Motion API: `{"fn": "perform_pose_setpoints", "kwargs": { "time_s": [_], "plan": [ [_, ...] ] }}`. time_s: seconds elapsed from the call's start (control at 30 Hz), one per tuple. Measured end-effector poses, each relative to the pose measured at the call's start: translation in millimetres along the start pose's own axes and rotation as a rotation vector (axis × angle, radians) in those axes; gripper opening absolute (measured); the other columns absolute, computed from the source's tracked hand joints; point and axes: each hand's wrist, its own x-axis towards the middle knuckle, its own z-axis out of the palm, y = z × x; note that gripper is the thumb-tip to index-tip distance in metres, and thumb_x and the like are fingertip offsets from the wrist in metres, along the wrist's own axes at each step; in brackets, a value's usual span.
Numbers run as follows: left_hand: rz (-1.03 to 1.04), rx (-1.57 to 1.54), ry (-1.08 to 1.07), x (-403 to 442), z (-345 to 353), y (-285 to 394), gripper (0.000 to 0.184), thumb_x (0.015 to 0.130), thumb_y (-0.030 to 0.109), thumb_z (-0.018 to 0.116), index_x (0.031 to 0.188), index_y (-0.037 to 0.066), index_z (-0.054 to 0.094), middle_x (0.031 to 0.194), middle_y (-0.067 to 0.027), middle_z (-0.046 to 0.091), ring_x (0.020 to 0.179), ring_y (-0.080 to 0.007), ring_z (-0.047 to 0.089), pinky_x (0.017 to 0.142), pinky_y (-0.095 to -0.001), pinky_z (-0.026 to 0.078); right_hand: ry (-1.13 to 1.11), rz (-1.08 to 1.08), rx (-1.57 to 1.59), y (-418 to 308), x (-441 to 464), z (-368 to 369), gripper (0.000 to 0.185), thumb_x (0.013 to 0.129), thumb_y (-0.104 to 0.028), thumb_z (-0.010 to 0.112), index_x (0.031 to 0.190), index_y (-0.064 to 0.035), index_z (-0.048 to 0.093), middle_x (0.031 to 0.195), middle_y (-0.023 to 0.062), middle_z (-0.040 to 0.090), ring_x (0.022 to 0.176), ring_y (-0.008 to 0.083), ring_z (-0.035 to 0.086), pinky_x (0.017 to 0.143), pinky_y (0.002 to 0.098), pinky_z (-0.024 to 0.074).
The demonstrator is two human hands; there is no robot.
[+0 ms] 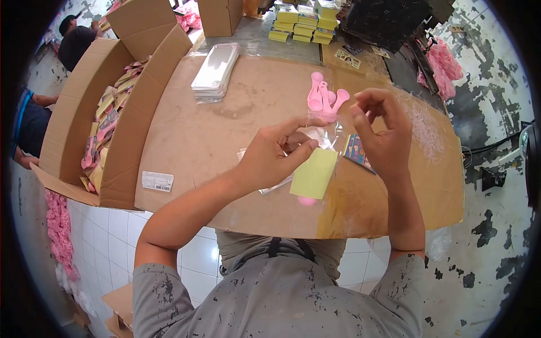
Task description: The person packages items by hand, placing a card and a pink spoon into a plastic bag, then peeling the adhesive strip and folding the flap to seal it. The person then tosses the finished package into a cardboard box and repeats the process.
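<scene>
My left hand [279, 152] pinches the top of a clear plastic bag with a pale yellow card [313, 173] in it or against it. Below the card's lower edge shows a bit of pink plastic [307, 201]. To the right, my right hand [383, 132] is raised with curled fingertips pressed together; whatever they hold, if anything, is too small to make out. Pink measuring spoons [324, 97] lie in a cluster just beyond both hands. A colourful printed card [358, 152] rests partly behind the right hand. More clear plastic [276, 187] lies under my left hand.
On the left, an open carton [121, 141] holds many packed pink spoon sets. A stack of clear bags [217, 70] lies at the back, stacks of yellow-edged cards [304, 22] beyond. Thin clear strips [425, 132] are heaped at right. Other people [36, 124] are behind the carton.
</scene>
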Motion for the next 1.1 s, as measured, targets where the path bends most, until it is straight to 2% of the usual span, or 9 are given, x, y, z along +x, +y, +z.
{"fn": "perform_pose_setpoints", "kwargs": {
  "time_s": [0.17,0.37,0.57,0.63,0.73,0.8,0.87,0.97,1.1],
  "plan": [
    [0.078,0.164,0.05,-4,4,-4,0.044,0.101,0.002,0.063,0.143,-0.001,0.054,0.079,-0.0028,0.071,0.069,-0.004,0.062,0.066,-0.025,0.052,-0.101,-0.534,-0.473,-13,2,5,0.022,0.076,-0.004,0.079,0.096,-0.0066,0.07,0.096,0.0058,0.067,0.092,0.0238,0.065,0.08,0.0349,0.0503],
    [0.181,0.467,0.056,-5,5,-10,0.045,0.096,0.004,0.068,0.14,-0.001,0.057,0.086,-0.0131,0.077,0.063,-0.011,0.068,0.059,-0.0275,0.054,-0.151,-0.635,-0.684,-2,-10,22,0.019,0.075,-0.011,0.077,0.092,-0.0049,0.069,0.093,0.0047,0.062,0.091,0.0233,0.063,0.077,0.0379,0.0476],
    [0.019,0.382,-0.037,-1,3,-6,0.043,0.099,0.004,0.065,0.141,-0.001,0.057,0.088,-0.0104,0.078,0.074,-0.0073,0.069,0.068,-0.0262,0.055,0.035,-0.353,-0.528,29,-1,0,0.014,0.081,-0.012,0.075,0.089,-0.0044,0.065,0.085,0.004,0.059,0.081,0.0184,0.061,0.069,0.034,0.0459],
    [-0.065,0.233,-0.059,2,-1,-7,0.042,0.101,0.004,0.064,0.141,-0.002,0.057,0.092,-0.0099,0.078,0.081,-0.0063,0.069,0.074,-0.0252,0.055,-0.051,0.221,-0.053,56,-4,-44,0.011,0.09,-0.011,0.07,0.089,-0.0026,0.063,0.079,0.0021,0.059,0.076,0.0137,0.06,0.064,0.0326,0.0458],
    [-0.121,-0.032,-0.027,5,-3,-17,0.04,0.103,0.005,0.061,0.142,-0.002,0.056,0.098,-0.0097,0.078,0.089,-0.0061,0.069,0.08,-0.024,0.054,-0.307,0.671,0.547,88,-16,-149,0.012,0.096,-0.005,0.059,0.106,0.0005,0.061,0.085,0.0037,0.063,0.08,0.0143,0.063,0.069,0.0311,0.0487],
    [-0.12,-0.106,-0.007,7,-4,-18,0.039,0.104,0.006,0.061,0.142,-0.003,0.056,0.102,-0.0101,0.077,0.092,-0.007,0.069,0.082,-0.0235,0.054,-0.196,0.631,0.265,154,-40,-192,0.025,0.095,-0.002,0.057,0.119,0.0015,0.06,0.1,0.0099,0.067,0.092,0.0204,0.066,0.081,0.0353,0.0519],
    [-0.116,-0.131,0.0,8,-3,-18,0.04,0.105,0.008,0.061,0.142,-0.003,0.056,0.105,-0.0108,0.077,0.093,-0.0074,0.069,0.082,-0.0236,0.054,-0.064,0.422,-0.43,223,-68,-215,0.038,0.093,0.001,0.055,0.132,0.0025,0.058,0.114,0.016,0.07,0.103,0.0265,0.068,0.092,0.0395,0.0552],
    [-0.138,-0.087,-0.002,8,-3,-19,0.039,0.106,0.011,0.061,0.142,-0.003,0.056,0.108,-0.0121,0.077,0.096,-0.0085,0.07,0.085,-0.0247,0.055,0.09,0.17,-1.259,214,-85,-195,0.046,0.091,0.0,0.059,0.137,-0.001,0.058,0.127,0.0188,0.066,0.117,0.0328,0.064,0.104,0.0463,0.0494],
    [-0.215,-0.127,0.042,12,0,-24,0.039,0.108,0.015,0.06,0.142,-0.003,0.056,0.11,-0.0134,0.077,0.1,-0.0111,0.071,0.089,-0.0273,0.057,0.063,0.141,-0.656,108,-50,-110,0.04,0.092,-0.006,0.068,0.132,-0.0045,0.065,0.122,0.0151,0.068,0.116,0.0304,0.064,0.1,0.0433,0.0492]
  ]
}}
